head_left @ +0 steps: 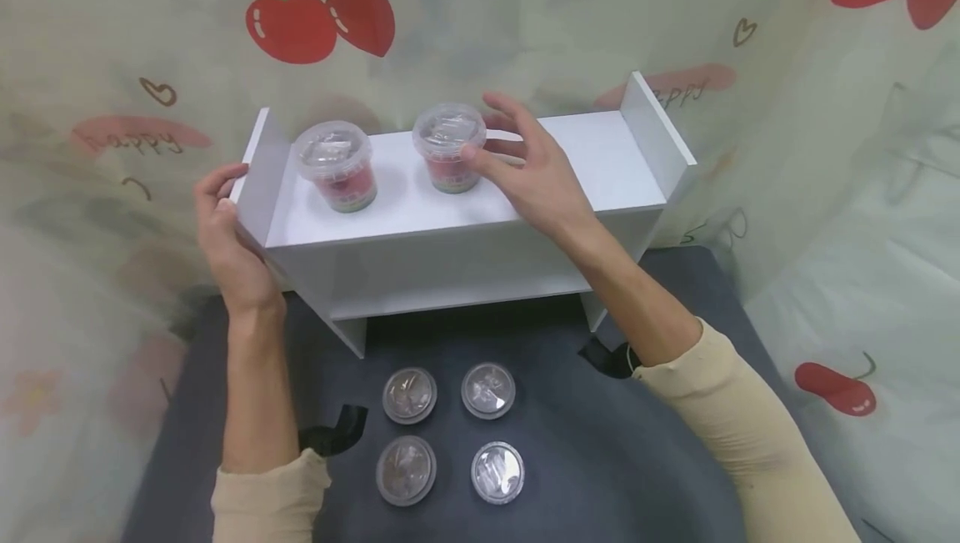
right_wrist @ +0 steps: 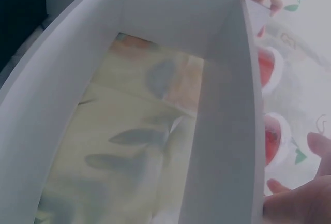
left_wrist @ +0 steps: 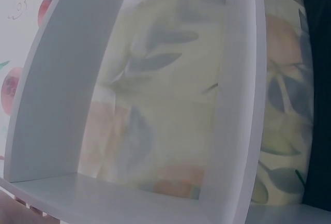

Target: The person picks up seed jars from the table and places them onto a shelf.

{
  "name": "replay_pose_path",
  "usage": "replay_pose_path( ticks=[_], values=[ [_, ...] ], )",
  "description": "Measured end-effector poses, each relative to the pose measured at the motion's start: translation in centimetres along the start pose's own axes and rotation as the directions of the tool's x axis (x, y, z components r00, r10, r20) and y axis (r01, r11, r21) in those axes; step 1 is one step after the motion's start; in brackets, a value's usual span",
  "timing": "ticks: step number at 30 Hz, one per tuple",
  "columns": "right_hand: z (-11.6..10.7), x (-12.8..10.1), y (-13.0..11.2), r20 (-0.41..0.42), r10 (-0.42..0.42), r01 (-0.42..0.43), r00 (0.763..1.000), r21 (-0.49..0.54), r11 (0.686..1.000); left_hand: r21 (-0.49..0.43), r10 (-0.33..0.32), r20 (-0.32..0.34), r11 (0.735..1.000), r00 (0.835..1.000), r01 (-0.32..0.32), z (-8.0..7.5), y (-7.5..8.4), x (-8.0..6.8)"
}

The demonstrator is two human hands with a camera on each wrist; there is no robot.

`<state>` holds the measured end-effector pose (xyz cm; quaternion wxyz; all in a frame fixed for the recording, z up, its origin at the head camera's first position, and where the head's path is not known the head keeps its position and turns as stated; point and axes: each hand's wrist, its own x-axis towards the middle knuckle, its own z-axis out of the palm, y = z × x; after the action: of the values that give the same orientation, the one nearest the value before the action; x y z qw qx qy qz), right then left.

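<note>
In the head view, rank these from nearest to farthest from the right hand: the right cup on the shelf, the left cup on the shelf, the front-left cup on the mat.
From the right hand:
1. Right cup, on the shelf top at its fingertips.
2. Left cup, farther left on the shelf.
3. Front-left cup, down on the mat.

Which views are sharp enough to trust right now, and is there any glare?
Head view: sharp, evenly lit, with small glints on the cup lids and soft shadows under the white shelf. Left wrist view: hazy and washed out, shelf panels curved by the lens. Right wrist view: equally soft, red cups blurred.
</note>
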<state>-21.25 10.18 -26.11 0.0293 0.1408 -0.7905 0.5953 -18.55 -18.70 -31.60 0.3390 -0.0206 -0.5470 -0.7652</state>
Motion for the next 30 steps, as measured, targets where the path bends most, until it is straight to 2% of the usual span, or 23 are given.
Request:
replay_pose_path(
  ticks=[5, 13, 16, 20, 25, 30],
  values=[
    [0.1, -0.9, 0.1, 0.0, -0.03, 0.03, 1.0, 0.006, 1.0, 0.034, 0.015, -0.026, 0.999, 1.0, -0.014, -0.5, -0.1, -0.2],
    [-0.8, -3.1, 0.3, -0.021, -0.089, 0.09, 0.996, 0.079, 0.993, -0.01, -0.009, -0.045, 1.0, 0.999, 0.009, -0.7, -0.1, -0.1],
    [-1.2, -4.1, 0.4, -0.023, -0.108, 0.11, 0.994, 0.103, 0.989, 0.006, -0.006, -0.039, 1.0, 0.999, 0.006, -0.5, -0.1, 0.0],
    [-1.6, -5.1, 0.5, -0.006, -0.133, 0.132, 0.991, 0.138, 0.982, 0.035, 0.003, -0.036, 0.999, 0.999, -0.001, -0.4, -0.1, 0.0],
    [-1.9, -6.1, 0.8, 0.014, -0.176, 0.171, 0.984, 0.159, 0.972, 0.025, 0.01, -0.045, 1.0, 0.999, -0.009, -0.1, -0.2, 0.1],
    [-2.0, -7.1, 1.3, 0.045, -0.198, 0.187, 0.979, 0.179, 0.966, 0.076, 0.027, -0.036, 0.997, 0.999, -0.024, -0.2, -0.3, 0.3]
  ],
)
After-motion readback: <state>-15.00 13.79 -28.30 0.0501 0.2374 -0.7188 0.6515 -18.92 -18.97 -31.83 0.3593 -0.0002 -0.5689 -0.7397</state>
